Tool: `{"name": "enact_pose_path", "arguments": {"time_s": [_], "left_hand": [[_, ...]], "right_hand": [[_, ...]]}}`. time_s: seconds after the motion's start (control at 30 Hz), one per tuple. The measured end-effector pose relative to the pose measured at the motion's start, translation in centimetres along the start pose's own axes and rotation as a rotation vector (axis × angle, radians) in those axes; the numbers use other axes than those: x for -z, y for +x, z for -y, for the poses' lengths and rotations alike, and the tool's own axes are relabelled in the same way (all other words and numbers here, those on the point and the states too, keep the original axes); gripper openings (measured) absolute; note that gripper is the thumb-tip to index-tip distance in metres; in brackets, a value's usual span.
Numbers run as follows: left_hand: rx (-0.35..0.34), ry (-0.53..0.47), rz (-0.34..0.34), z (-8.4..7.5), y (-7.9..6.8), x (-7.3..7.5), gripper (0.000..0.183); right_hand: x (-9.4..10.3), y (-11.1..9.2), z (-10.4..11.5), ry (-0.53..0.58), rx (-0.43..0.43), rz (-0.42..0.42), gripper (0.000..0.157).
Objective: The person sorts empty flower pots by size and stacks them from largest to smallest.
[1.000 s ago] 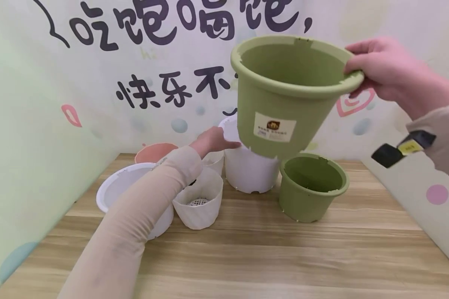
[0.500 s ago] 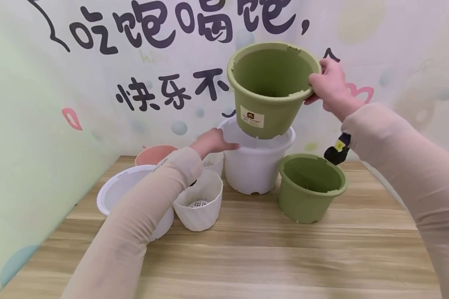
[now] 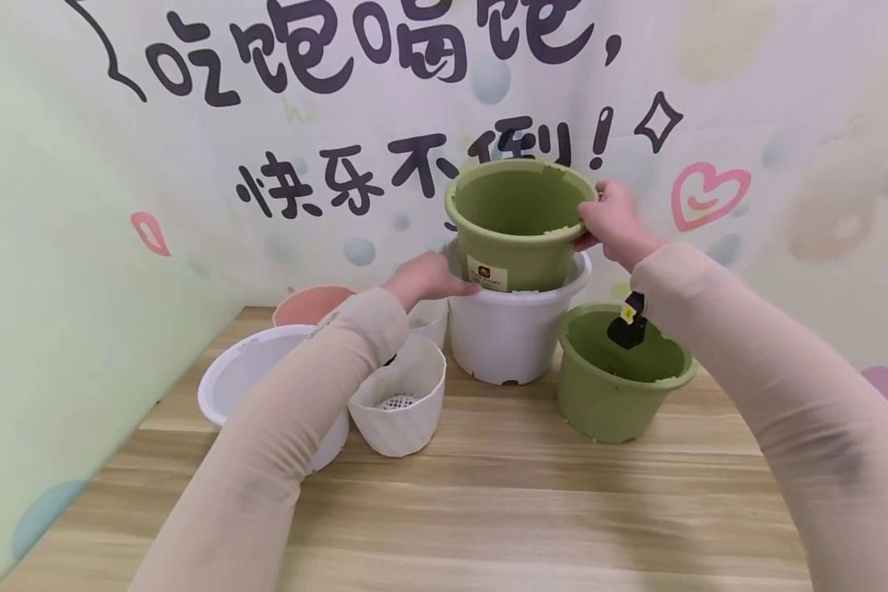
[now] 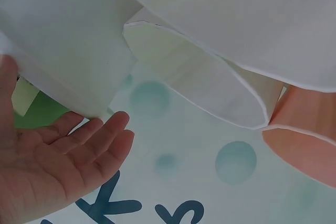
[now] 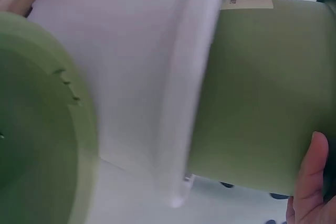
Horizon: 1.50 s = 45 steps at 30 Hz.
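Observation:
In the head view my right hand [image 3: 616, 220] grips the rim of a green flower pot [image 3: 514, 238] with a small label. The pot's lower part is inside the mouth of a white flower pot [image 3: 505, 333], tilted slightly. My left hand [image 3: 431, 278] rests against the white pot's left rim, thumb toward the front. The left wrist view shows that hand's palm [image 4: 68, 166] with its fingers extended along the rim. In the right wrist view the green pot [image 5: 257, 93] enters past the white rim [image 5: 184, 87], and my right fingers [image 5: 310, 177] are at its upper end.
A second green pot [image 3: 599, 411] stands to the right, below my right forearm. At left are a wide white pot [image 3: 218, 395], a faceted white pot [image 3: 395, 427] with a grated bottom, another small white pot [image 3: 431, 321] and an orange pot [image 3: 307, 304] by the wall.
The right hand has brought the green pot left and down, from in the air at the upper right into the white pot's mouth. The left hand has stayed at the white rim.

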<state>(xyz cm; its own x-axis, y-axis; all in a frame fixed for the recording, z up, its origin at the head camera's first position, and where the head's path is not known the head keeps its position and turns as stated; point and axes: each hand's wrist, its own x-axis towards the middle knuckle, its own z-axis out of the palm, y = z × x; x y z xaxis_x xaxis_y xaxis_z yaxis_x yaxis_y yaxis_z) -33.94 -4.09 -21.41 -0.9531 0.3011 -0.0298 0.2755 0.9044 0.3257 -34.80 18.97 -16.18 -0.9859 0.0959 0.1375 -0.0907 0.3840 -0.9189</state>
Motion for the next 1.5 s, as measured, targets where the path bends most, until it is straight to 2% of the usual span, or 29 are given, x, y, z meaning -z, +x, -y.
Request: {"name": "enact_pose_path", "arguments": {"time_s": [0.13,0.3,0.43,0.47,0.57,0.73,0.97,1.07,1.27,1.5], "left_hand": [[-0.002,-0.003,-0.001,0.0,0.1,-0.1,0.072],[-0.006,0.045,0.011,-0.1,0.4,-0.1,0.074],[0.007,0.072,0.017,-0.1,0.8,-0.1,0.077],[-0.006,0.074,-0.002,0.0,1.0,-0.2,0.080],[-0.004,0.078,-0.004,0.0,1.1,-0.2,0.079],[0.004,0.066,0.018,-0.5,0.5,0.2,0.068],[-0.023,0.052,0.005,-0.7,0.0,0.3,0.065],[-0.024,0.041,0.002,-0.6,0.0,0.3,0.064],[-0.026,0.035,0.005,-0.3,-0.1,0.3,0.061],[-0.031,0.036,0.007,-0.2,0.1,0.3,0.059]], "right_hand": [[-0.7,0.4,-1.5,-0.020,-0.025,0.023,0.037],[-1.1,0.8,-2.9,-0.027,-0.059,0.025,0.029],[-1.3,0.8,-3.6,-0.049,-0.081,0.051,0.037],[-1.3,0.8,-3.8,-0.054,-0.086,0.057,0.038],[-1.5,0.8,-4.2,-0.057,-0.099,0.069,0.037],[-1.6,1.0,-4.9,-0.051,-0.115,0.082,0.034],[-1.7,1.2,-4.9,-0.080,-0.142,0.108,0.051],[-1.8,1.4,-5.0,-0.107,-0.141,0.115,0.050],[-1.8,1.7,-5.3,-0.182,-0.131,0.149,0.038],[-1.9,1.9,-5.3,-0.407,-0.064,0.168,0.007]]}}
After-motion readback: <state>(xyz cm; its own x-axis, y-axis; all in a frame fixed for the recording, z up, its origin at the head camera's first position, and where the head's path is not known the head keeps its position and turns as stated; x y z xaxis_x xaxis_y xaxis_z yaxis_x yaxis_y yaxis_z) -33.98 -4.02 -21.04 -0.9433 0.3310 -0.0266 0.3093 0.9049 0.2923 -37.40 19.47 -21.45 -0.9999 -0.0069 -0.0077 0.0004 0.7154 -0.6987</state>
